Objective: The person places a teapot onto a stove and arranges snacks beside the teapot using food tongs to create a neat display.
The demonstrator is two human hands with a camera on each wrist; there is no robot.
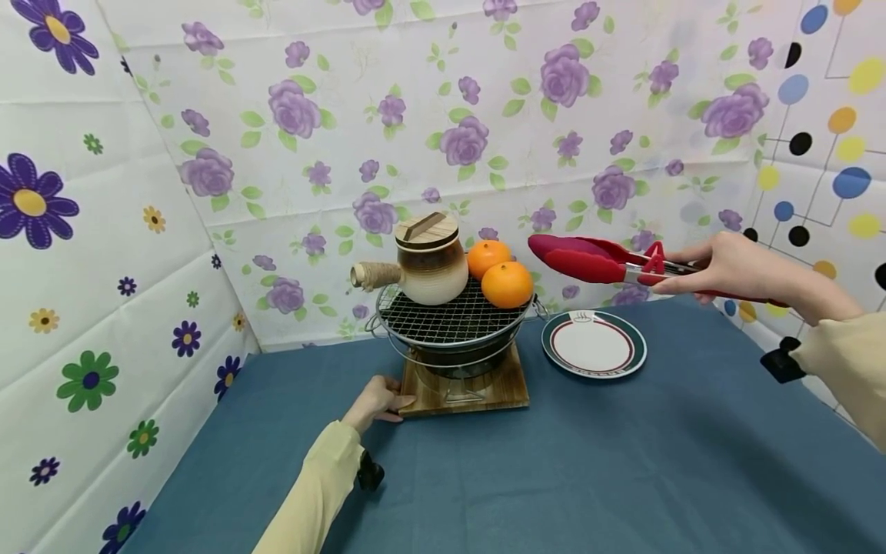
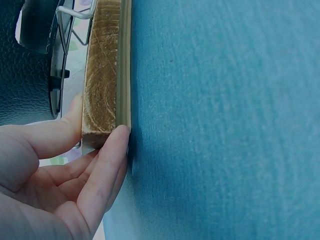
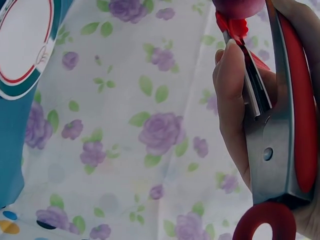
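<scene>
My left hand (image 1: 377,400) pinches the near left corner of a wooden board (image 1: 429,394), thumb above and fingers at its edge and underside. On the board stands a round grill (image 1: 453,342) with a wire mesh. A lidded clay teapot (image 1: 432,273) with a side handle and two oranges (image 1: 508,285) sit on the mesh. Above the table at right, my right hand (image 1: 734,265) holds red-handled tongs (image 1: 588,265). Between their red tips is a purple-red, elongated thing (image 3: 240,7) resembling a sweet potato, partly hidden by the tips.
A white plate (image 1: 594,346) with a green and red rim lies right of the grill, below the tongs. Blue cloth (image 1: 554,462) covers the table. Floral sheets (image 1: 291,192) hang behind and at the left, with a dotted sheet (image 1: 831,154) at the right.
</scene>
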